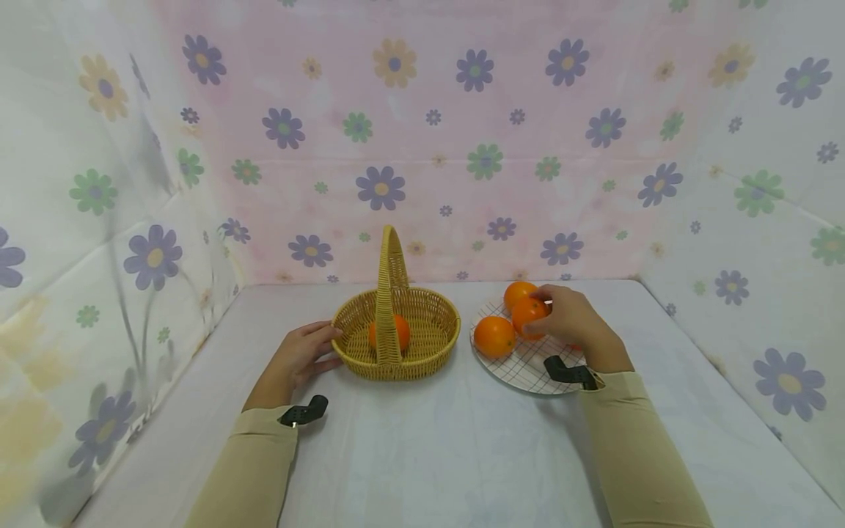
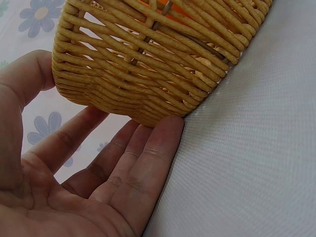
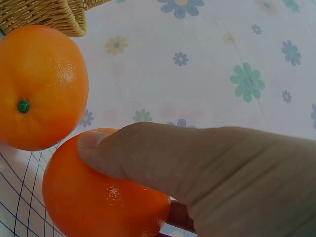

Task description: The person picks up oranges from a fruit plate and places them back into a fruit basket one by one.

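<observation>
A yellow wicker basket (image 1: 428, 359) with a tall arched handle stands left of centre, holding one orange (image 1: 402, 331). My left hand (image 1: 306, 353) touches its left end; in the left wrist view the fingers rest fairly straight against the woven wall (image 2: 128, 64), with one digit up near the rim. To the right is a white plate (image 1: 528, 378) with checked lines, bearing several oranges. There my right hand (image 1: 574, 319) grips an orange (image 1: 528, 315), its thumb (image 3: 113, 153) pressed on the top in the right wrist view. Another orange (image 3: 42, 86) with a green stem spot lies beside it.
A white cloth (image 1: 422, 455) covers the table. Flowered fabric walls (image 1: 429, 132) rise at the back and both sides. One orange (image 1: 520, 292) sits at the plate's back; a further orange is mostly hidden under my right hand.
</observation>
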`<state>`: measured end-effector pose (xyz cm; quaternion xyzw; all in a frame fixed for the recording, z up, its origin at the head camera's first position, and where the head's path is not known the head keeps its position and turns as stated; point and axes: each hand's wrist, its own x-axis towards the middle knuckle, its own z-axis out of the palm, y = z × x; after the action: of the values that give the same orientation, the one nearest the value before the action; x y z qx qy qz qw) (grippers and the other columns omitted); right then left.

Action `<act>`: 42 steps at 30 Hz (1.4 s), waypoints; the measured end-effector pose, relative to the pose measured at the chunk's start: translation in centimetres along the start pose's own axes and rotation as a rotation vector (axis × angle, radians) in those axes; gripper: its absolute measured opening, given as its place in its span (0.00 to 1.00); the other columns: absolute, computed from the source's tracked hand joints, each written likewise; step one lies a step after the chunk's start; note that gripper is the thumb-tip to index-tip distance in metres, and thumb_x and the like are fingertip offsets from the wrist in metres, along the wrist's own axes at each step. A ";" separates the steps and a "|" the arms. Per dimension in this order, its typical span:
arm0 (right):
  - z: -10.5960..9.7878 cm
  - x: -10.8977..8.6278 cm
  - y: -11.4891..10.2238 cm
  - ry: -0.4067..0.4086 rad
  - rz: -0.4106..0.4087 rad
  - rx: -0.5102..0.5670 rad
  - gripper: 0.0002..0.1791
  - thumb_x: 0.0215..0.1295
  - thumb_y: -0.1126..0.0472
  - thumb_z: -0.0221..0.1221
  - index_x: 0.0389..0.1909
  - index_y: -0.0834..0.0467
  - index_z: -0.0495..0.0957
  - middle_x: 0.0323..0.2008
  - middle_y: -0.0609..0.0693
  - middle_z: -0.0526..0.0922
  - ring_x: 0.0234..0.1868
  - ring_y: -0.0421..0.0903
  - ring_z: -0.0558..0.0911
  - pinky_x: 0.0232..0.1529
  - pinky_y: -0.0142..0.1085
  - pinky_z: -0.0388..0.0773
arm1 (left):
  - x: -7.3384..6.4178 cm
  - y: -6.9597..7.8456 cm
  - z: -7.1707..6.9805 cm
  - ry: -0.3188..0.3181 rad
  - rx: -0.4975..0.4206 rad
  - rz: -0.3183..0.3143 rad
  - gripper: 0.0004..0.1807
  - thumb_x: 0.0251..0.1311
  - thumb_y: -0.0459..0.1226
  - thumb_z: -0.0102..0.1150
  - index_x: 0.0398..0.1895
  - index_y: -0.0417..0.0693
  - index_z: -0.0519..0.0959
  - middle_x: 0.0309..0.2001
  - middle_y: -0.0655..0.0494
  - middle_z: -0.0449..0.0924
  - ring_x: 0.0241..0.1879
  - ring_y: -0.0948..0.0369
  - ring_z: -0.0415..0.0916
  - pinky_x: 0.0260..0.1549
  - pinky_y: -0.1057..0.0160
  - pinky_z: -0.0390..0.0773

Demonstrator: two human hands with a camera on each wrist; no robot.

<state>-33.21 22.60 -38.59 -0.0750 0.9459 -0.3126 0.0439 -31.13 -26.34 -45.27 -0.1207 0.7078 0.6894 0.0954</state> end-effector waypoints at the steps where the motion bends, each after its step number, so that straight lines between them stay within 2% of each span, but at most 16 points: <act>1: 0.0 0.0 -0.1 0.005 0.002 0.000 0.44 0.55 0.51 0.74 0.72 0.58 0.69 0.65 0.59 0.77 0.61 0.59 0.77 0.68 0.57 0.76 | 0.0 0.0 0.0 0.000 0.001 0.000 0.33 0.70 0.45 0.63 0.75 0.47 0.68 0.71 0.45 0.73 0.65 0.52 0.78 0.57 0.50 0.85; 20: -0.4 -0.3 -1.3 0.058 -0.006 0.015 0.45 0.58 0.47 0.73 0.73 0.58 0.67 0.64 0.60 0.77 0.61 0.60 0.77 0.67 0.58 0.76 | -0.1 0.2 0.0 -0.001 -0.002 0.011 0.33 0.70 0.45 0.63 0.75 0.47 0.69 0.71 0.45 0.74 0.64 0.53 0.79 0.57 0.49 0.84; 30: -0.1 -0.5 -1.6 0.074 0.007 0.069 0.46 0.59 0.45 0.73 0.74 0.58 0.67 0.64 0.60 0.78 0.63 0.60 0.77 0.66 0.57 0.77 | 0.0 0.0 0.0 -0.005 0.003 0.015 0.33 0.70 0.44 0.62 0.75 0.45 0.68 0.70 0.43 0.74 0.63 0.52 0.79 0.56 0.49 0.85; 42: 0.2 -0.4 -2.1 0.139 -0.039 0.094 0.44 0.58 0.43 0.73 0.72 0.56 0.69 0.63 0.58 0.79 0.62 0.59 0.78 0.61 0.54 0.82 | 0.0 -0.1 0.0 -0.004 -0.015 0.008 0.34 0.68 0.44 0.64 0.75 0.45 0.68 0.71 0.44 0.73 0.63 0.53 0.79 0.56 0.49 0.85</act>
<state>-32.50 20.87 -37.46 -0.0695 0.9292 -0.3621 -0.0243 -31.09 -26.32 -45.31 -0.1170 0.7029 0.6954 0.0931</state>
